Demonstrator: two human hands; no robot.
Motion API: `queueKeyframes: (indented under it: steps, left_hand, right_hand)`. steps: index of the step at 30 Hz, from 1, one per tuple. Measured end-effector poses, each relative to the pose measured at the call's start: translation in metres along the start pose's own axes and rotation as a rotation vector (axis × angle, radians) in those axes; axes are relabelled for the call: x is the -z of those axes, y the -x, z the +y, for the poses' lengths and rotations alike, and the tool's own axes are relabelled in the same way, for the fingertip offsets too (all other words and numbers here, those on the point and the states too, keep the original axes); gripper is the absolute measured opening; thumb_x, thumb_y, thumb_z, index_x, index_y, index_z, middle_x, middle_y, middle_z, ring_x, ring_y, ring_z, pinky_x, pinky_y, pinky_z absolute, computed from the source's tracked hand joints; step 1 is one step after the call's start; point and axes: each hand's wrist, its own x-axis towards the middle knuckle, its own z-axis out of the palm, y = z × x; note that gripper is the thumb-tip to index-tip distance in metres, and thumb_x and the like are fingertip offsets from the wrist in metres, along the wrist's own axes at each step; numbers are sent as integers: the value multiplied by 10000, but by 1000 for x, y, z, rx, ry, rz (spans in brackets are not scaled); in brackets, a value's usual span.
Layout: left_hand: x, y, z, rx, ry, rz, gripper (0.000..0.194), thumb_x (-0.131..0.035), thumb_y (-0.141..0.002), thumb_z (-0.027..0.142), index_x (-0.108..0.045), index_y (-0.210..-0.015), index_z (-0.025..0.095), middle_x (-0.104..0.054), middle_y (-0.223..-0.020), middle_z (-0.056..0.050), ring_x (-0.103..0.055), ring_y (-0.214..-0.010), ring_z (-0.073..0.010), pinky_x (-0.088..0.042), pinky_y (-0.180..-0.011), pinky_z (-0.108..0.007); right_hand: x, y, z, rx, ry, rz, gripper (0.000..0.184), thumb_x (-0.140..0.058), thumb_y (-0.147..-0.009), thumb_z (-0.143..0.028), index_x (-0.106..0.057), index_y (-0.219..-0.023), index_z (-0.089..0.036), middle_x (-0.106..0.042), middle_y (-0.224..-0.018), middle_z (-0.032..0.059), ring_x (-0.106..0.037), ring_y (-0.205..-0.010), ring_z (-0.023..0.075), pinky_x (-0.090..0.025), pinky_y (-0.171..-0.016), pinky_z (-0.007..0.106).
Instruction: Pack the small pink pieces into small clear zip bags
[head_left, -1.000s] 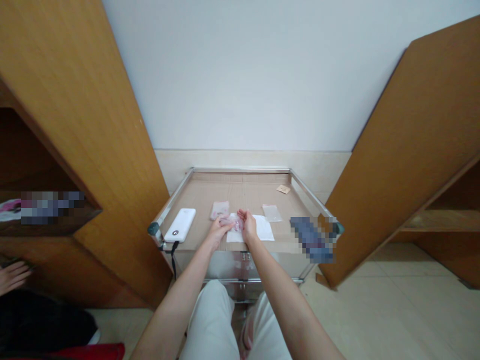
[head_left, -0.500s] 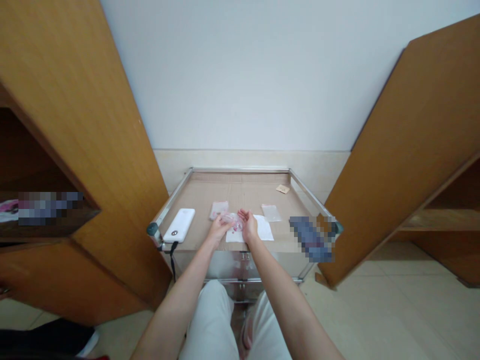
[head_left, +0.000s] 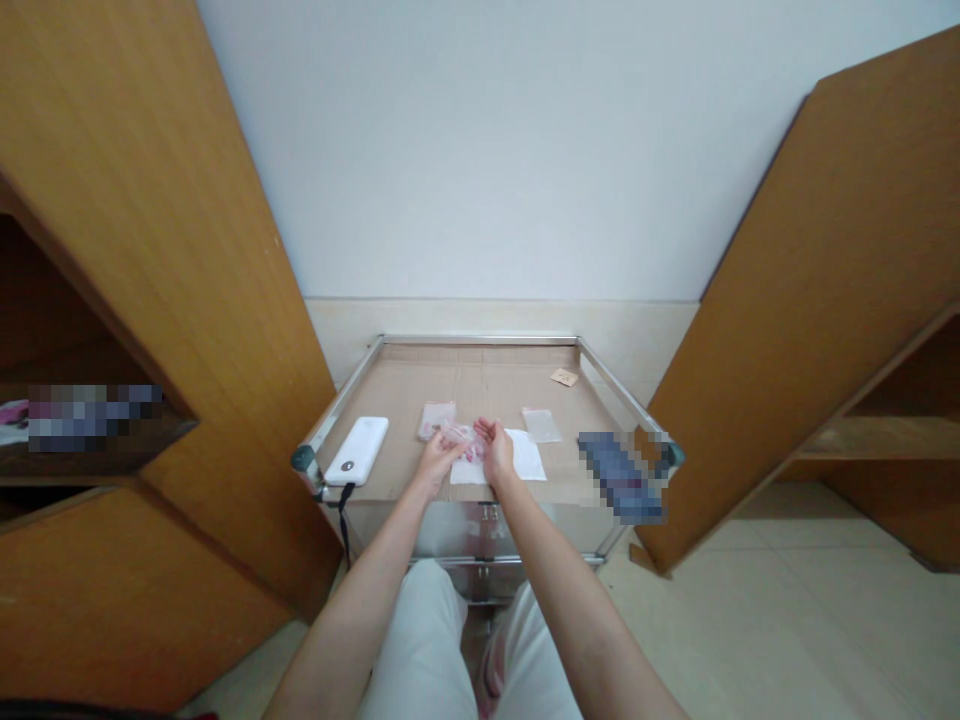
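Observation:
My left hand (head_left: 440,461) pinches a clear plastic bag (head_left: 459,436) with small pink-red pieces in or at it; the pieces are too small to name. Just to its right, my right hand (head_left: 496,452) is held with fingers stretched and palm turned toward the bag's mouth. I cannot tell whether small pieces lie in that palm. Below both hands a white sheet of paper (head_left: 529,457) is spread, partly covered by them. One small clear bag (head_left: 437,415) lies behind my left hand, and another flat clear bag (head_left: 541,425) lies behind the paper on the right.
The tabletop (head_left: 420,375) is brown board inside a metal rail (head_left: 480,340). A white power bank (head_left: 358,450) with a black cord lies at left. A small tan card (head_left: 564,377) is at back right, a blurred-out dark item (head_left: 619,475) at right. Wooden cabinets (head_left: 247,380) flank the table.
The bag in my left hand has shifted and tilted slightly toward my right hand, which stays nearly in place. At lower left, another person's dark-clothed leg and hand have mostly left the view.

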Motion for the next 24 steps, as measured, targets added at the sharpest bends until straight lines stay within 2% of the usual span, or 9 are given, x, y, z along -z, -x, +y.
queueKeyframes:
  steps: [6, 12, 15, 24]
  left_hand:
    - [-3, 2, 1, 13, 32, -17, 477, -693, -488, 114, -521, -930, 162, -626, -807, -23, -575, -764, -134, -413, -743, -272]
    - [-7, 5, 1, 9, 45, -72, 707, -691, -456, 51, -426, -1092, 210, -605, -887, -10, -554, -835, -130, -384, -825, -303]
    - [-8, 6, 1, 10, 18, -117, 753, -688, -440, 39, -408, -1115, 222, -597, -930, -15, -538, -896, -142, -359, -867, -318]
    - [-10, 3, 0, -15, -124, -135, 475, -679, -424, 35, -552, -863, 168, -597, -965, -45, -520, -959, -173, -313, -916, -319]
  right_hand:
    - [-2, 3, -3, -30, -23, 14, 326, -331, -780, -250, -596, -614, -160, -648, -633, 31, -595, -660, 125, -435, -724, 265]
    - [-2, 4, -4, -57, -27, 9, 302, -355, -774, -252, -599, -628, -151, -650, -639, 28, -596, -663, 128, -438, -700, 255]
    - [-2, 4, -4, -51, -27, 0, 292, -365, -769, -255, -597, -626, -150, -653, -646, 27, -598, -673, 128, -437, -703, 251]
    - [2, 0, 1, -24, 16, -29, 287, -365, -760, -301, -593, -663, -155, -659, -706, 45, -600, -713, 142, -445, -678, 261]
